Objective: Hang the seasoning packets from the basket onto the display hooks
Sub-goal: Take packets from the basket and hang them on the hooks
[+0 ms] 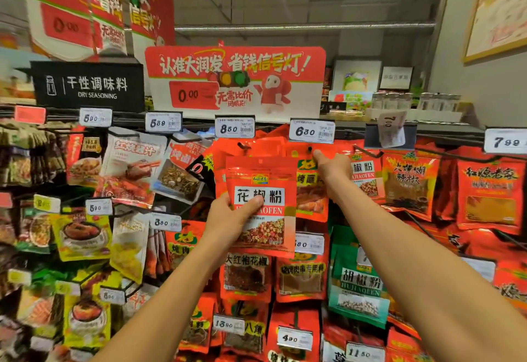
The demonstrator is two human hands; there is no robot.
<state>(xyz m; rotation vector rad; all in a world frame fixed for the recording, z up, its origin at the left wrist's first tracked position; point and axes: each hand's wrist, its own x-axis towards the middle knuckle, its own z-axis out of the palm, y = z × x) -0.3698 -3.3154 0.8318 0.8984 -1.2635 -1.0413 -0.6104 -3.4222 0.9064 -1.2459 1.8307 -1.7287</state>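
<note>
Seasoning packets (pixel 261 204), red ones, sit pinched in the left hand (pixel 231 219) in front of the rack. Right hand (pixel 332 170) points one finger, touching a hook (pixel 310 149) on the right.

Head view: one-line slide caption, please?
Left hand holds red huajiao powder packets below a display hook; right hand reaches to it.

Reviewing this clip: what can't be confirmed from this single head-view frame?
- The basket: not in the head view at all.
- Hang hole of the red huajiao powder packets gripped by the left hand: too small and blurred to see.
- Black metal display hook near the right hand: only its tip shows; the packets hanging on it hide the rest.
- Right hand's other fingers: hidden behind the hand.
- White 7.99 price tag: cut off by the right edge.
</note>
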